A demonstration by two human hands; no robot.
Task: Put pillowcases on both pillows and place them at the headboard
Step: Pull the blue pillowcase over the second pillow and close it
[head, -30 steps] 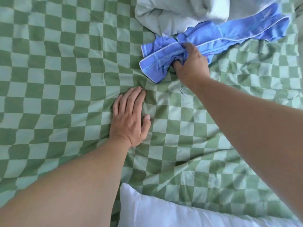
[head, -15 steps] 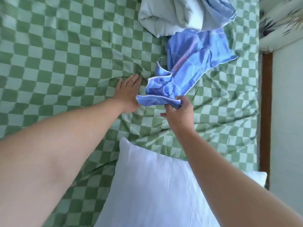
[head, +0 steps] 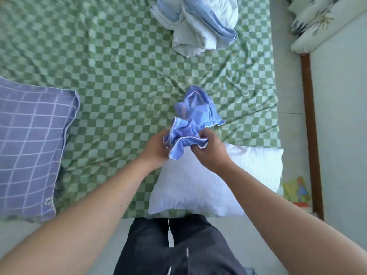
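- My fingers (head: 200,135) of both hands now grip the bunched blue pillowcase (head: 195,120).
- My left hand (head: 156,149) has left the checked sheet (head: 119,76).
- The pillowcase is now raised above the bare white pillow (head: 198,185).

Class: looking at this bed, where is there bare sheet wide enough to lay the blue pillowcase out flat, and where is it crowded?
Free: the checked sheet between the grid-patterned pillow and the bundled quilt. Crowded: the near edge, where the white pillow lies beneath both hands gripping the blue pillowcase.
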